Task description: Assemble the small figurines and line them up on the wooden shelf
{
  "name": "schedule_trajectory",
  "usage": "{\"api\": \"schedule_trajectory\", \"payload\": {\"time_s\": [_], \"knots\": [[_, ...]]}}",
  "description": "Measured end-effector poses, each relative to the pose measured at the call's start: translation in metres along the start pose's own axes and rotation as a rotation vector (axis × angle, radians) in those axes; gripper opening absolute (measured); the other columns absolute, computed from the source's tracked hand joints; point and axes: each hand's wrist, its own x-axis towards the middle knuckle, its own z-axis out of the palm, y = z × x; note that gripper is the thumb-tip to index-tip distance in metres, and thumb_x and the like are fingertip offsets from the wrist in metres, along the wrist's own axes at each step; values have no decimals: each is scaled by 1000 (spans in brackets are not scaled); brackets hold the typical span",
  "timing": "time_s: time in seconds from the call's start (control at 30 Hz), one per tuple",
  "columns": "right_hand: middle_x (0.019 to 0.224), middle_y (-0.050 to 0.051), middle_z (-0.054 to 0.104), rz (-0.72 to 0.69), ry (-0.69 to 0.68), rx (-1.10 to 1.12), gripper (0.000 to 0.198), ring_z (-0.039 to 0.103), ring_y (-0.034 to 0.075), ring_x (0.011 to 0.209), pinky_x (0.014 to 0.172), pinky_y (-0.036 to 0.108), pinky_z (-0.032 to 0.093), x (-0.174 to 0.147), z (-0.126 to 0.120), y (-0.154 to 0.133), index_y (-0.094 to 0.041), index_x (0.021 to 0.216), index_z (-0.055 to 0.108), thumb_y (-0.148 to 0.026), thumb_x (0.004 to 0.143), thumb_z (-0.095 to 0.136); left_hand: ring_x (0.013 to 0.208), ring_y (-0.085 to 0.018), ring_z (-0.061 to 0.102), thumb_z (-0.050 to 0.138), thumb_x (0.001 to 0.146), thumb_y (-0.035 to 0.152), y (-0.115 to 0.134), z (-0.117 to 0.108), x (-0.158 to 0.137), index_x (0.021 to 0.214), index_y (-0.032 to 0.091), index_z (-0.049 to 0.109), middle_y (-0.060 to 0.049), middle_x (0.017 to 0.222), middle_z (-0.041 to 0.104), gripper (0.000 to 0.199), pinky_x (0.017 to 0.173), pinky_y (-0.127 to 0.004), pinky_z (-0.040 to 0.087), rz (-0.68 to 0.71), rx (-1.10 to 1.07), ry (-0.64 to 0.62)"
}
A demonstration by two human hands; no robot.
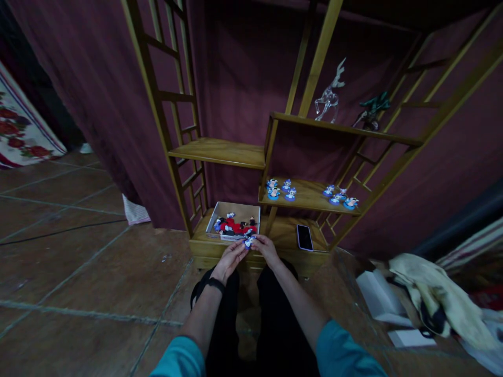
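Both your left hand (pixel 231 256) and right hand (pixel 268 249) pinch one small purple-and-white figurine (pixel 249 242) between their fingertips, at the near edge of the open box (pixel 247 210) of red and dark pieces (pixel 234 226). To the right, a phone (pixel 305 237) lies on the low shelf (pixel 285 226); farther off, more figurines (pixel 335 199) stand in two clusters on a higher shelf (pixel 308 195).

head view — forward, downward
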Motion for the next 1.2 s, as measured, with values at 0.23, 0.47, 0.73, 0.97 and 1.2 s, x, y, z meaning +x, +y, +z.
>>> {"api": "schedule_trajectory", "payload": {"time_s": [0.23, 0.47, 0.73, 0.97, 1.2], "knots": [[79, 2, 66, 6, 36, 8, 44, 60, 12, 61, 64, 30, 52, 3, 17, 1, -16, 89, 65, -43, 56, 73, 73, -12, 64, 66, 70, 6, 6, -6, -2, 92, 13, 64, -7, 84, 69, 24, 78, -25, 49, 10, -23, 9], [83, 2, 65, -23, -38, -111, 38, 60, 14, 68, 60, 26, 50, 14, 16, -2, -18, 90, 64, -41, 60, 70, 77, -14, 65, 64, 73, 11, 14, -9, 1, 95, 13, 62, -8, 89, 69, 22, 81, -28, 49, -55, -43, -10], [78, 0, 63, -90, -53, -289, 27, 58, 14, 69, 57, 23, 48, 30, 13, 1, -20, 83, 62, -38, 64, 66, 84, -18, 65, 62, 76, 18, 13, -9, 10, 93, 10, 60, -12, 90, 69, 19, 81, -30, 50, -135, -40, -19], [81, 0, 63, -83, -89, -342, 25, 59, 15, 70, 58, 25, 49, 31, 11, -1, -22, 87, 62, -38, 68, 63, 84, -19, 66, 61, 78, 21, 12, -4, 10, 94, 10, 61, -14, 90, 69, 20, 77, -28, 50, -176, -38, 17], [85, -1, 64, -181, -87, -433, 23, 60, 15, 77, 72, 29, 49, 22, 10, -13, -23, 93, 61, -29, 71, 61, 80, -15, 66, 64, 72, 8, 14, -1, 8, 97, 15, 62, -7, 90, 69, 25, 84, -30, 49, -127, -32, 15]]}}
